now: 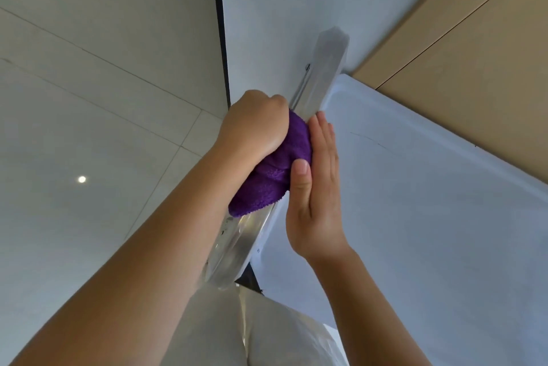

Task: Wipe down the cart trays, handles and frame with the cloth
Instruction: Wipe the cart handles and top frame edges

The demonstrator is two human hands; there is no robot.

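A purple fleece cloth [275,170] is wrapped around a shiny metal frame bar [240,241] of the cart, which runs from the lower middle up toward the centre top. My left hand [255,125] grips the cloth from the left, fingers curled around it and the bar. My right hand [317,185] lies flat against the cloth's right side, fingers straight and together, thumb resting on the fabric. The white cart tray [430,202] spreads out to the right of the bar, its raised rim beside my right hand.
Pale glossy floor tiles [89,99] fill the left, with light spots reflected in them. A white wall panel [281,10] with a dark edge stands behind the bar. Tan wood panelling [474,54] is at the upper right. My light trousers [267,330] show at the bottom.
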